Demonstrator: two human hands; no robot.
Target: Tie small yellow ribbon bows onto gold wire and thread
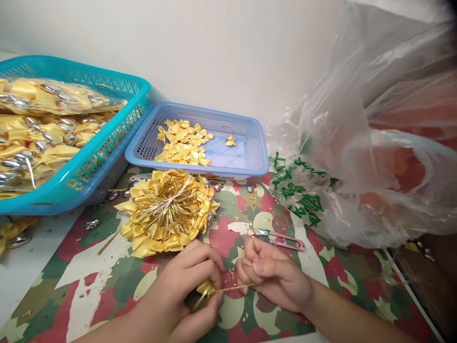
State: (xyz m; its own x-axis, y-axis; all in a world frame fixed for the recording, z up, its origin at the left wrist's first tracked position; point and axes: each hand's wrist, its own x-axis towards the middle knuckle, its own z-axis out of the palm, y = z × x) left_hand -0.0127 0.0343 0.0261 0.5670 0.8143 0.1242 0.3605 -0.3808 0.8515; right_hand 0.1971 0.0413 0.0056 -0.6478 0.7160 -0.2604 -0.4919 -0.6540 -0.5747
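Observation:
My left hand [185, 290] is closed in a pinch on a small yellow ribbon bow [205, 289] just above the table. My right hand [273, 278] is closed too, pinching the far end of a thin gold wire [233, 287] that runs from the bow. Just beyond my left hand lies a round bundle of yellow ribbon bows with gold wire stems [167, 209], tied in the middle. Pink thread snips [282, 239] lie right behind my right hand.
A flat light-blue tray [255, 155] holds several loose yellow bows. A turquoise basket [103, 152] at the left is stacked with bagged bows and silver beads. A big clear plastic bag [378, 143] fills the right. A flowered cloth [107, 276] covers the table.

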